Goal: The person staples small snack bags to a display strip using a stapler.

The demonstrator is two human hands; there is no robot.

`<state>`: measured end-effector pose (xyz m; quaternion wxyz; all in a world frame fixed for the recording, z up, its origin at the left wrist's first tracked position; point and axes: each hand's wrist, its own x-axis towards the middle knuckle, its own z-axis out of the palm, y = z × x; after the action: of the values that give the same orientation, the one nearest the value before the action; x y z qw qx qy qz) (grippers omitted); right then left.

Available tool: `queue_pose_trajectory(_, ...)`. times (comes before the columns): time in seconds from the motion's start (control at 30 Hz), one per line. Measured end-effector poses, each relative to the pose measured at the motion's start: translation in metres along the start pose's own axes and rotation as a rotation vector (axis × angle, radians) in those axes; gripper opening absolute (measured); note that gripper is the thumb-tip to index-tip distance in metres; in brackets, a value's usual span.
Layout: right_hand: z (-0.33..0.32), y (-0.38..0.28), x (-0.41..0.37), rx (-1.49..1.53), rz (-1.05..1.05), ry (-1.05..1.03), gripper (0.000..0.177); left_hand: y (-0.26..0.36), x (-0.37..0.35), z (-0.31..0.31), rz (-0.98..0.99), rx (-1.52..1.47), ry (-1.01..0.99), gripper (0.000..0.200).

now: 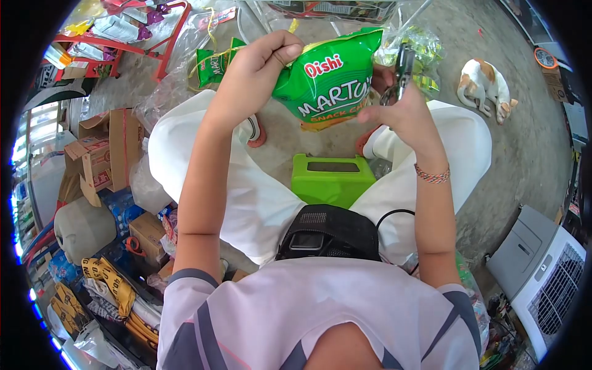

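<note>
A green snack bag (330, 80) with "Oishi" and "Marty's" printed on it hangs between my hands. My left hand (265, 65) pinches the bag's upper left corner. In my right hand (404, 111) is a dark, metallic tool (404, 65), held upright against the bag's right side; it looks like scissors or a stapler. Some of that hand's fingers are hidden behind the bag. A smaller green snack pack (211, 68) with yellow string lies left of my left hand.
A green plastic stool (333, 179) stands between my knees. A red rack (169, 43) with packs is upper left, cardboard boxes (102, 157) left. A cat (484, 86) lies on the floor at right, beyond an air cooler (539, 271).
</note>
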<state>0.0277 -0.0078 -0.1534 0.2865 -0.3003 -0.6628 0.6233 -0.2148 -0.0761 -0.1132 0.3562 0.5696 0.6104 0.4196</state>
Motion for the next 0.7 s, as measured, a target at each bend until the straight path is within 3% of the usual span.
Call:
queue_pose_trajectory(0.13,0.005,-0.012,0.003,-0.143,0.010,0.025,0.077,0.011,-0.004,-0.011,-0.037,-0.160,-0.122,0.021)
queue_pose_trajectory(0.3,0.011,-0.010,0.000,-0.029,0.094,-0.045,0.069,0.002,-0.005,-0.015,0.017,-0.201,-0.203,0.021)
queue_pose_trajectory(0.4,0.017,-0.003,0.002,-0.081,0.098,0.002,0.053,0.009,-0.005,-0.022,-0.064,0.010,-0.120,0.018)
queue_pose_trajectory(0.5,0.020,-0.005,0.004,-0.144,0.084,0.047,0.046,-0.002,0.001,-0.024,0.282,0.523,0.125,0.016)
queue_pose_trajectory(0.6,0.022,-0.006,0.006,-0.138,0.098,0.042,0.046,0.011,-0.002,-0.010,0.311,0.335,0.088,0.015)
queue_pose_trajectory(0.7,0.028,0.001,0.005,-0.140,0.106,0.038,0.051,0.002,0.001,0.011,0.487,0.541,0.198,0.017)
